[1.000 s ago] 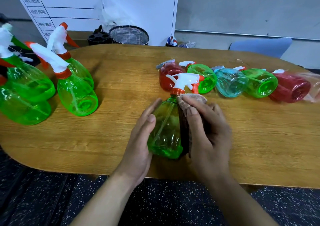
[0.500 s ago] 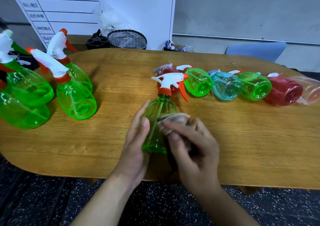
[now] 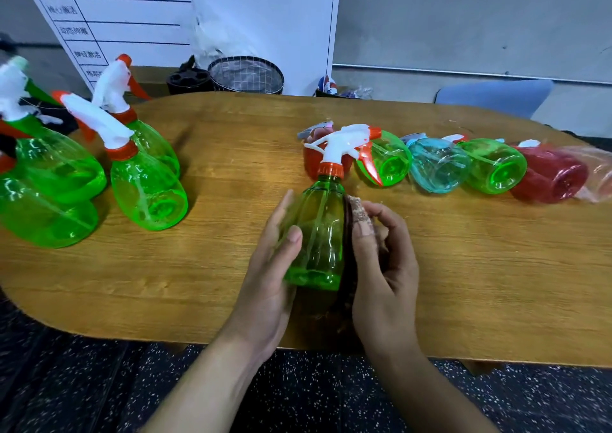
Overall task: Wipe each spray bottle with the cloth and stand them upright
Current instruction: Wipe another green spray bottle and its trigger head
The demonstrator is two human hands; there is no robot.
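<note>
Left hand (image 3: 265,277) fingers wrap the upright green bottle (image 3: 319,234) near the bench (image 3: 496,283) edge; right hand (image 3: 384,263) fingers pinch a cloth (image 3: 359,209) against its right side.

bare table (image 3: 231,174) between upright green bottles (image 3: 145,194) (left) and the lying row (image 3: 437,167) behind.

White board (image 3: 139,18) propped behind the bench, ruled into rows, short black handwritten entries of Chinese characters seen down its left column, too small and blurred to be read, no print made out on the bottles
</note>
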